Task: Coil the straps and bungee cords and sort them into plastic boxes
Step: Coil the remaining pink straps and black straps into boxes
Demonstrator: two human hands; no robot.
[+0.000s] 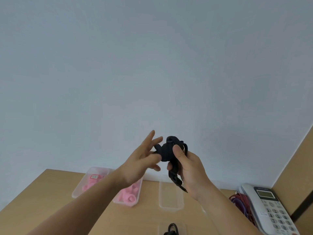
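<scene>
Head view: right hand grips half-wound black strap mid-air, buckle tail dangling. Left hand splayed, brushing coil. Pink coils boxed, far left. Clear box waits below. Red-purple cords right, apparently uncoiled.

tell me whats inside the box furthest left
The box holds pink coils and a small label. The left forearm covers its near right corner, so anything there is hidden.
</scene>
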